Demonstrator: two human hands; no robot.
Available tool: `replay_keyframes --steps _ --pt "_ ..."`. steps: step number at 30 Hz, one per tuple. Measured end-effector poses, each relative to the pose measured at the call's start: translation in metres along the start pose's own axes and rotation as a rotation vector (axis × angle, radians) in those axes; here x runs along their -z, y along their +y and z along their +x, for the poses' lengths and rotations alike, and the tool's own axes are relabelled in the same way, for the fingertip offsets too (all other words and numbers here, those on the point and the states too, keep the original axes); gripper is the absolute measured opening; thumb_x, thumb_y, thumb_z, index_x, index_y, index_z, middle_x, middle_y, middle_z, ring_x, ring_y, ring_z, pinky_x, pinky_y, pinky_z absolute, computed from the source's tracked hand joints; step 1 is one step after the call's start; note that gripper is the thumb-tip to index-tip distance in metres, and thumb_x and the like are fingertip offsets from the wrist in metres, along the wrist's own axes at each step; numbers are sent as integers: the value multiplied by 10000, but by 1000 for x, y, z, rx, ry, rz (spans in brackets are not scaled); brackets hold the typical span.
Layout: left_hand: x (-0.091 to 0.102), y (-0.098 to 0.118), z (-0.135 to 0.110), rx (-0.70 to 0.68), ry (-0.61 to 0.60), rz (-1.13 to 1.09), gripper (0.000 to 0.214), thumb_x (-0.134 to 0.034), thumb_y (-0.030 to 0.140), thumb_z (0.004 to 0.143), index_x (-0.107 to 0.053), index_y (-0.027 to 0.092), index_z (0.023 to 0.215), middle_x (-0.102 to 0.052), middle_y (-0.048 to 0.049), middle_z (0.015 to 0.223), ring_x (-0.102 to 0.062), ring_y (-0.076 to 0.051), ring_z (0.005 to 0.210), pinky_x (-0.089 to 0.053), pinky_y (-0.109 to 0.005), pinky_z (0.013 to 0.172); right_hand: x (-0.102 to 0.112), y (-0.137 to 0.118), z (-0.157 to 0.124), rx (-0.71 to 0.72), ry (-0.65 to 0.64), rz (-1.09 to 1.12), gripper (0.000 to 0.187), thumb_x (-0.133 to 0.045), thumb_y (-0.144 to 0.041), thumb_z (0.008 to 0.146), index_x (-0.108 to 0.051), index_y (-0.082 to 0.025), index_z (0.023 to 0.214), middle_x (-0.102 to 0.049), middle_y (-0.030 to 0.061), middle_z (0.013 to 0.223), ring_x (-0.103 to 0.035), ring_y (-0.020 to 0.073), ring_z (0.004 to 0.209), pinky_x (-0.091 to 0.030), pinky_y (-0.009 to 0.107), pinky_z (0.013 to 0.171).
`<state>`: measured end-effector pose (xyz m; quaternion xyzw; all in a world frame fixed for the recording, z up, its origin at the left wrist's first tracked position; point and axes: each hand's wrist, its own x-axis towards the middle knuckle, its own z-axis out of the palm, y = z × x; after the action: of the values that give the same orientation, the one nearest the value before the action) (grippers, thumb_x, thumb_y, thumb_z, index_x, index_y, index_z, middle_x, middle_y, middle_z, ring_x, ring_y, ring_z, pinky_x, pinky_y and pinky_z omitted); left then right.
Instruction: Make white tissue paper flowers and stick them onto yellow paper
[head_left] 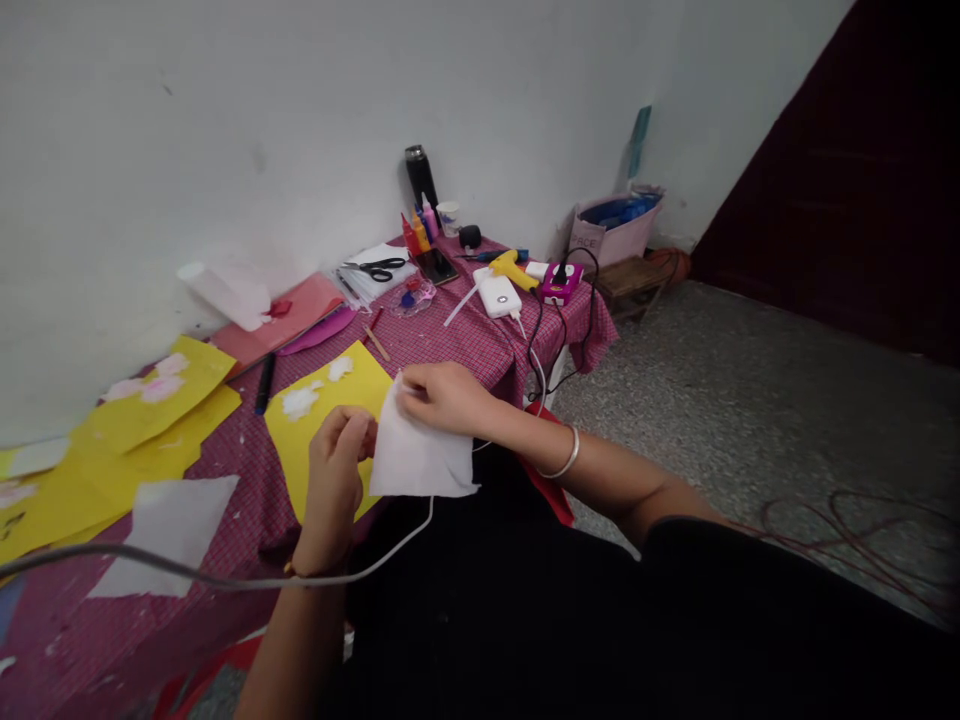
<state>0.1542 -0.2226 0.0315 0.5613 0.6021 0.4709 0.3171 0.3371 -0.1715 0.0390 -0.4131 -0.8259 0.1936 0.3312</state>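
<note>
A sheet of thin white tissue paper hangs over my lap at the table's edge. My right hand pinches it near its top edge. At the sheet's left side is my left hand, its fingers curled in with the thumb pressed to them; whatever they hold is hidden. Behind the hands, a yellow paper sheet lies on the table and carries torn white tissue pieces. A black marker rests just left of that sheet.
Yellow sheets and a white tissue sheet lie left on the checked tablecloth. Scissors, paint bottles, a black flask, a yellow glue gun and a white power bank stand farther back. A cable crosses in front.
</note>
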Motion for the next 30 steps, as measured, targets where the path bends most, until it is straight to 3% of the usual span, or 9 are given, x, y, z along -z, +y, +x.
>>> replay_keyframes --steps 6,8,10,12,15,18,21,26,30 --pt "9 13 28 11 -343 183 254 -642 419 734 -592 172 698 -542 -6 647 -470 -130 580 -378 -236 497 -4 0 -2 141 -35 22 179 -464 -270 862 -511 -166 724 -525 5 698 -386 115 631 -219 267 602" --pt "9 16 30 83 -397 100 281 -650 437 729 -605 161 692 -547 -10 639 -470 -131 570 -381 -239 502 -7 3 -1 158 -5 94 180 -468 -268 862 -492 -167 714 -506 -4 692 -387 108 627 -234 259 608" --pt "7 16 26 132 -254 -69 286 -600 445 771 -613 161 736 -529 2 632 -454 -123 550 -385 -239 505 -10 8 1 110 52 224 186 -484 -288 857 -480 -167 715 -493 -14 684 -398 101 623 -256 248 611" --pt "4 15 18 101 -2 -146 272 -547 427 821 -598 168 753 -492 19 626 -419 -112 534 -363 -231 493 -14 11 3 23 88 392 194 -497 -313 849 -474 -169 720 -482 -22 671 -412 99 618 -281 238 605" --pt "-2 12 0 -44 205 13 303 -509 401 882 -533 179 677 -422 33 613 -377 -103 544 -307 -222 483 -15 14 6 -47 34 597 231 -514 -372 840 -470 -172 733 -470 -29 667 -420 99 615 -310 229 588" --pt "-9 7 -18 -244 232 210 317 -498 346 917 -495 182 646 -412 34 613 -396 -105 576 -324 -230 529 -13 13 6 -20 -96 615 294 -589 -444 804 -524 -157 817 -522 -14 741 -463 110 667 -330 227 600" --pt "-16 1 -29 -478 183 304 229 -501 246 919 -525 185 700 -513 12 677 -483 -118 642 -394 -247 621 -13 12 4 -6 -159 510 329 -626 -458 786 -564 -146 871 -557 -6 781 -490 120 714 -328 228 617" --pt "-23 -11 -33 -787 82 508 112 -534 150 882 -562 185 779 -621 -70 833 -587 -167 815 -466 -287 754 -14 5 0 8 -94 337 141 -605 -288 807 -578 -149 804 -567 -24 720 -489 97 660 -300 224 613" --pt "-23 -16 -36 -835 167 534 87 -554 123 864 -572 180 801 -625 -81 840 -596 -175 824 -482 -293 763 -14 2 -2 -49 2 218 73 -595 -223 817 -580 -158 789 -554 -30 673 -464 90 623 -275 228 601"
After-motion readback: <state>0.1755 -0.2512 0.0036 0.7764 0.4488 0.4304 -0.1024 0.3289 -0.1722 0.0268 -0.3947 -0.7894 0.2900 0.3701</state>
